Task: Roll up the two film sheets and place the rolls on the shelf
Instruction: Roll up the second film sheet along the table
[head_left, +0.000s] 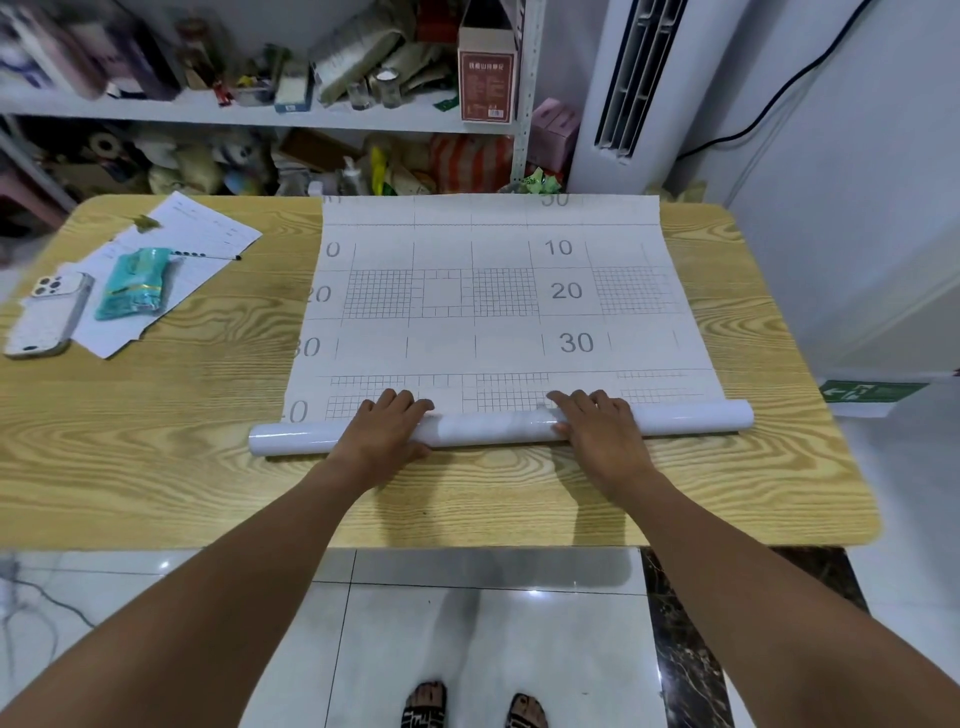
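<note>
Your left hand (387, 423) and right hand (595, 423) lie palm-down on the roll (493, 428), with the fingers stretched flat over it onto the film sheet (493, 296). The roll rests on the table (208, 467) near its front. The unrolled part lies spread toward the shelf (156, 106).

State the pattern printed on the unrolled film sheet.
Grey grids and numbers on the white film sheet; head view.
</note>
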